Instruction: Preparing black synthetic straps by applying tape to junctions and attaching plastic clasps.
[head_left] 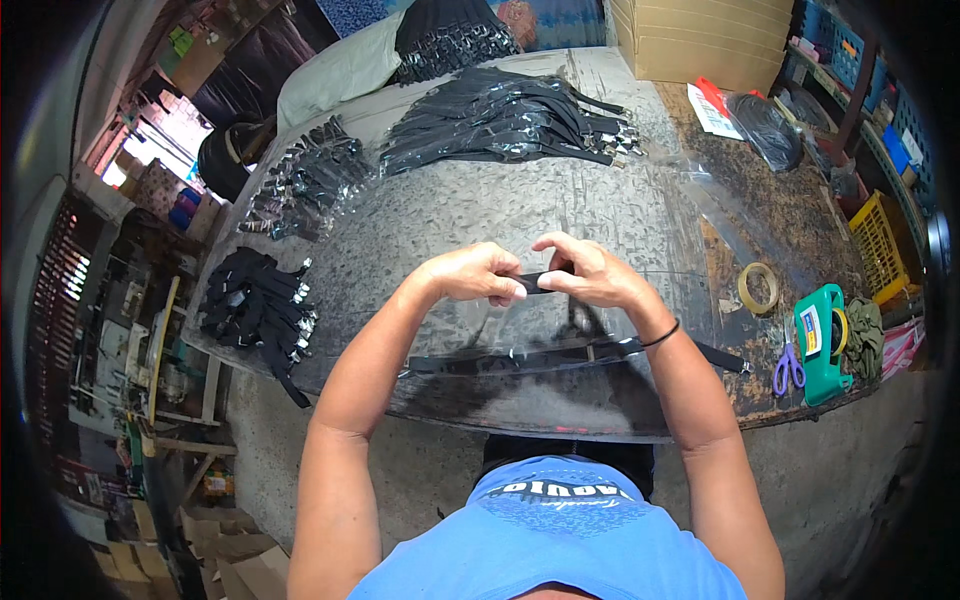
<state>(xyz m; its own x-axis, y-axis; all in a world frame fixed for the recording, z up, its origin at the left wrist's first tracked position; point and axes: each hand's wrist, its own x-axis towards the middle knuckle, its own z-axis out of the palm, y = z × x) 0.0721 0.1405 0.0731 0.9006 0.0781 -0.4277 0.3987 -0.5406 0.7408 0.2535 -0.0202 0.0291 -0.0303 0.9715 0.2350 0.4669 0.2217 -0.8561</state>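
Note:
Over the middle of the table, my left hand [478,274] and my right hand [594,274] pinch a short, dark strap [537,283] stretched between them. The left fingers are curled around one end. My right thumb presses on the other end, with the index finger arched above it. Part of the strap is hidden inside both hands. Below them, along the near table edge, lies a long black strap [470,363] with metal fittings, partly under my right forearm.
Piles of black straps with metal clips [490,115] lie at the back, with a bundle in clear plastic [310,180] and another heap [255,300] at left. On the right are a tape roll [758,288], purple scissors [789,370] and a green tape dispenser [822,345].

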